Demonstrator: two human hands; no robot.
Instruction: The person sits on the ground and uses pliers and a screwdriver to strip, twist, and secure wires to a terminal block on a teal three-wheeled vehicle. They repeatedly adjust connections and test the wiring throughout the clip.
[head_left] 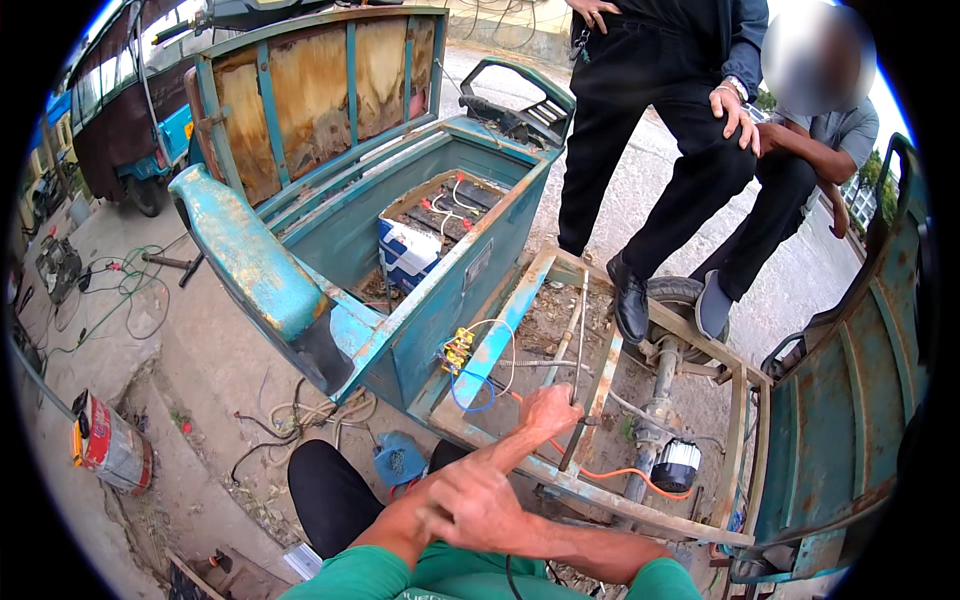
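Observation:
My left hand [552,411] is closed around a thin metal bar [581,340] of the open teal vehicle frame [600,490]. Across my left forearm lies my right hand [478,508], its bent fingers apart and a little blurred against the skin. Nothing shows in that hand. Just beyond my left hand, a yellow terminal block [458,349] with a blue wire loop and a white wire is at the edge of the box. An orange cable [610,472] passes below my left hand to a black and silver cylindrical motor part [676,466] by the axle [655,410].
A teal box [420,330] with its lid raised holds a group of batteries [440,215]. Two people stand or sit at the far right, shoes [628,300] by the frame and a wheel. At left are a metal can [110,440] and loose cables [310,415]; a rusty panel [830,400] stands right.

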